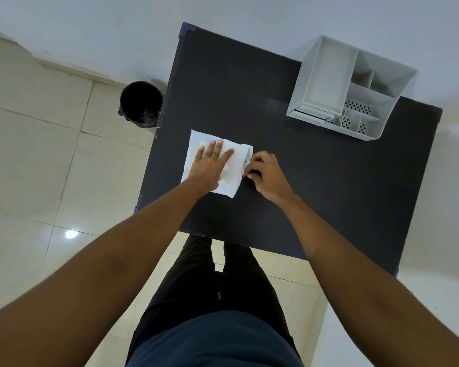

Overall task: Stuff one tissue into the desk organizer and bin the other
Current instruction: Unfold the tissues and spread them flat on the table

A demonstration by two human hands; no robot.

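A white tissue (196, 144) lies flat on the dark table (316, 194), left of its middle. My left hand (210, 162) rests flat on it with the fingers spread, pressing it down. My right hand (263, 173) is at the tissue's right edge, thumb and fingers pinched on that edge where a fold (245, 152) stands up. I cannot tell whether one tissue or two lie stacked there. The grey desk organizer (326, 83) stands at the table's far right corner, its compartments open at the top. A black bin (141, 104) stands on the floor left of the table.
The table's far edge meets a pale wall. Tiled floor (37, 154) spreads to the left and in front. My legs are at the table's near edge.
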